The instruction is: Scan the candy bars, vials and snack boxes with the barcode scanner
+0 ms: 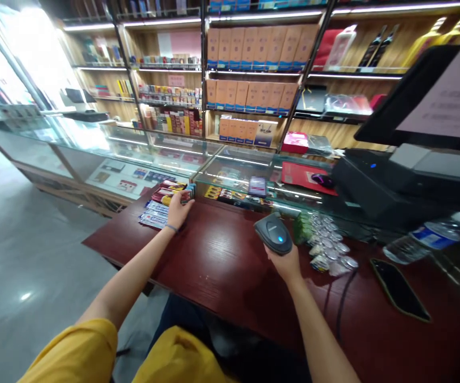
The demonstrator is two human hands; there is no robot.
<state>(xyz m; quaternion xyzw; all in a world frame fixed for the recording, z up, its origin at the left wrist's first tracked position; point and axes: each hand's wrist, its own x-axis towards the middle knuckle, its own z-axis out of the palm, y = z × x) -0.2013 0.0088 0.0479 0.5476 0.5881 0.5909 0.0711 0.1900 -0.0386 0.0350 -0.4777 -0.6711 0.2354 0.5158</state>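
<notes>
I can read nothing on my feed: the sheet [453, 96] on the monitor [405, 101] shows only blurred lines, and print on the packs [162, 205], the bottle label [433, 238] and the shelf boxes [254, 48] is too small.

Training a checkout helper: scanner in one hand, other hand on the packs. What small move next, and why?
Probably draw one pack toward the barcode scanner: the left hand rests on the stack of packs, the right hand holds the scanner, lit blue, apart from it.

Left hand [179, 210] stretched far forward, fingers bent down — right hand [284, 263] nearer, palm up, fingers closed.
</notes>
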